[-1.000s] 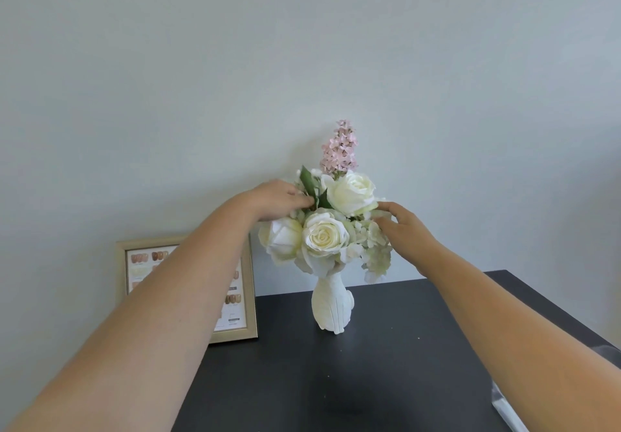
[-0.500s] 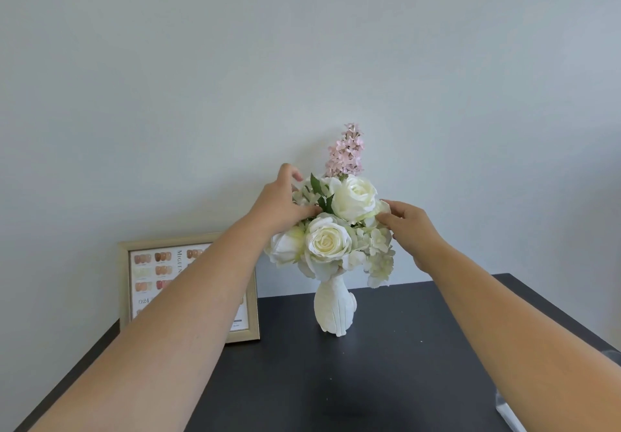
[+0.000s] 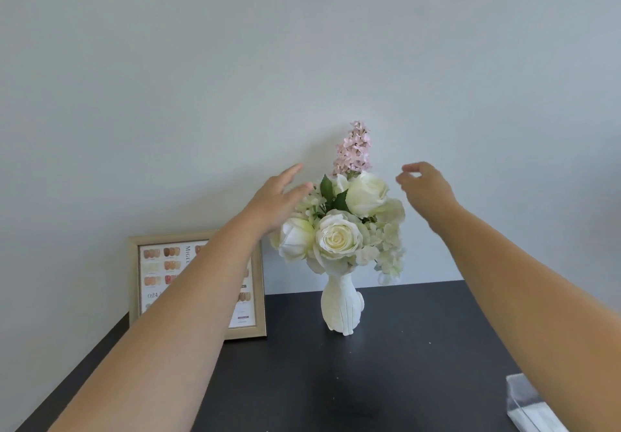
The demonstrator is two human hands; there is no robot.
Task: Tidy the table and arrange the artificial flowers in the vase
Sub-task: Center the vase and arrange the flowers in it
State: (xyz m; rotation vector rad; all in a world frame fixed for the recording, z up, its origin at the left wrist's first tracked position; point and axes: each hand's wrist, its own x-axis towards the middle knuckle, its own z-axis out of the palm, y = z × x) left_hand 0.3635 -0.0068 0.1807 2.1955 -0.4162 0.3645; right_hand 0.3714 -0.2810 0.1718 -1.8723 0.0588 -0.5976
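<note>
A white ribbed vase [image 3: 340, 309] stands upright on the black table [image 3: 403, 364] near the wall. It holds a bunch of artificial flowers: cream roses [image 3: 337, 240], pale hydrangea blooms [image 3: 386, 247] and a tall pink spike [image 3: 353, 147] at the back. My left hand [image 3: 279, 196] hovers at the bunch's upper left, fingers spread, holding nothing. At the upper right, my right hand [image 3: 423, 186] hangs apart from the flowers with loosely curled fingers, also holding nothing.
A gold-framed nail colour chart [image 3: 161, 270] leans against the wall at the left, partly hidden by my left forearm. A clear plastic holder [image 3: 527, 404] sits at the table's front right. The grey wall rises right behind the vase.
Both hands have let go of the flowers and lifted outward, left hand to the left, right hand to the right. The bunch stays in the vase.
</note>
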